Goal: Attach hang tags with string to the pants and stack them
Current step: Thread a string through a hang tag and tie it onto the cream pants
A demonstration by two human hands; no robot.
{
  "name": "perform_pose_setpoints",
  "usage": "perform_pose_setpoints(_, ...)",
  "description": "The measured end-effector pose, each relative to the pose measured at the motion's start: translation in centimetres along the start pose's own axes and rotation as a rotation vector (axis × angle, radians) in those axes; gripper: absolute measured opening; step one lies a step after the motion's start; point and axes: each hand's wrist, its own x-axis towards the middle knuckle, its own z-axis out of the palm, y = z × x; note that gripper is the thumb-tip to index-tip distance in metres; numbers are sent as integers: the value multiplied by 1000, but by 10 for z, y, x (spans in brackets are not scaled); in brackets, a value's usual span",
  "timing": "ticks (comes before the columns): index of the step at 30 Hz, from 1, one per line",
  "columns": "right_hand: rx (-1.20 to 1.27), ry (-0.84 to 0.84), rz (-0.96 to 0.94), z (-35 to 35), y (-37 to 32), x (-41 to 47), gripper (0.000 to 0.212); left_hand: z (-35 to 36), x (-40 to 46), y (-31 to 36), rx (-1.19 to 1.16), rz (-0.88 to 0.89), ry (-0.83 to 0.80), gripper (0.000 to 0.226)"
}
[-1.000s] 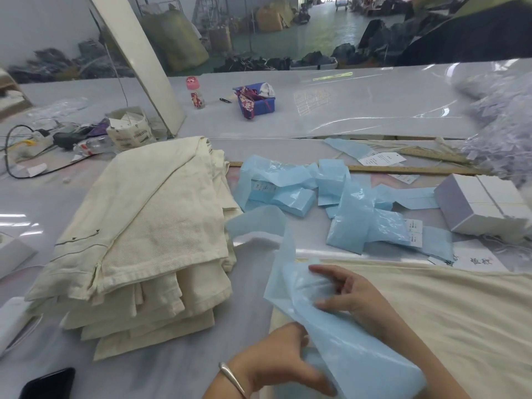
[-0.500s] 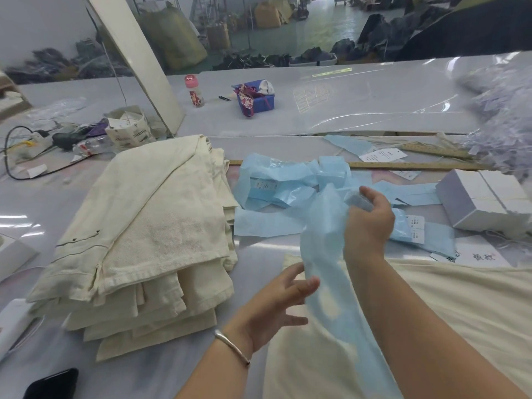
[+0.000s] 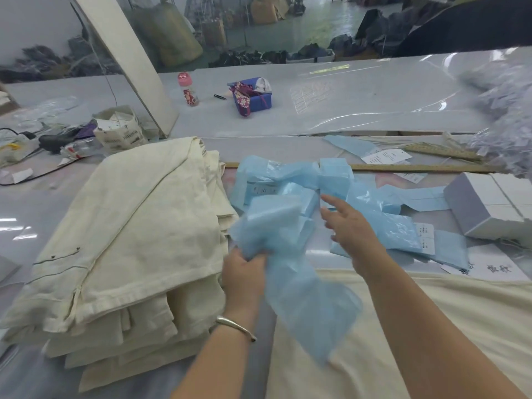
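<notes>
A stack of folded cream pants point(image 3: 129, 240) lies at the left of the table. Another cream pair point(image 3: 431, 326) is spread flat at the lower right, under my arms. My left hand point(image 3: 244, 275) is shut on a crumpled light-blue plastic bag point(image 3: 293, 277) that hangs blurred over the spread pair. My right hand point(image 3: 351, 228) hovers above the table with fingers apart and holds nothing. More blue bags point(image 3: 288, 180) lie in a heap just beyond both hands. White hang tags point(image 3: 385, 156) lie farther back.
A white box point(image 3: 489, 208) stands at the right, wooden rulers point(image 3: 417, 167) behind the bags. A pile of clear bagged tags point(image 3: 506, 122) fills the far right. A blue basket point(image 3: 253, 95), a pink bottle point(image 3: 188, 87) and cables point(image 3: 34, 139) sit at the back.
My right hand has let go of the blue bag and opened. My left hand has taken hold of the bag and bunched it up near the stack.
</notes>
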Motion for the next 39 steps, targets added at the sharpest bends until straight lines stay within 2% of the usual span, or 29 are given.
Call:
perform_pose_setpoints(3,-88,94,70,-10,20,19,25,-19,36,-2,217,129,336,24)
perform_pose_setpoints(5,-204,124,63,-6,34,34,24,-22,50,-3,226,190,458,37)
perform_pose_setpoints(6,-282,145,29,-1,40,42,26,-20,54,-4,225,227,466,43)
perform_pose_setpoints(8,-425,168,-71,12,47,57,34,-12,59,-7,259,314,415,49)
perform_pose_setpoints(11,-556,99,-214,35,52,82,59,3,67,-18,515,473,298,43)
perform_pose_setpoints(13,-627,69,-264,45,53,101,68,9,76,-24,670,512,195,37)
perform_pose_setpoints(17,-774,13,-235,51,55,145,67,19,95,-33,1003,398,16,40)
perform_pose_setpoints(19,-844,-11,-220,52,55,163,70,26,95,-34,1084,326,30,44)
perform_pose_setpoints(22,-923,-95,-190,54,55,177,71,34,85,-28,1011,316,112,49)
perform_pose_setpoints(25,-1075,-84,-198,55,60,174,59,39,75,-17,769,548,232,70)
perform_pose_setpoints(28,-1143,-35,-217,54,63,162,48,47,72,-9,690,785,245,85)
perform_pose_setpoints(30,-1056,24,-211,54,64,152,35,55,73,-9,753,926,157,88)
perform_pose_setpoints(32,-854,147,-176,52,66,139,30,63,77,-16,851,1044,-49,67)
perform_pose_setpoints(33,-709,224,-149,50,67,131,29,67,80,-21,913,1044,-157,54)
perform_pose_setpoints(35,-368,395,-103,46,69,113,29,71,89,-31,1123,857,-298,43)
perform_pose_setpoints(37,-92,523,-75,43,71,96,23,70,103,-38,1365,561,-293,48)
perform_pose_setpoints(39,73,566,-46,40,73,79,22,64,120,-45,1507,362,-241,52)
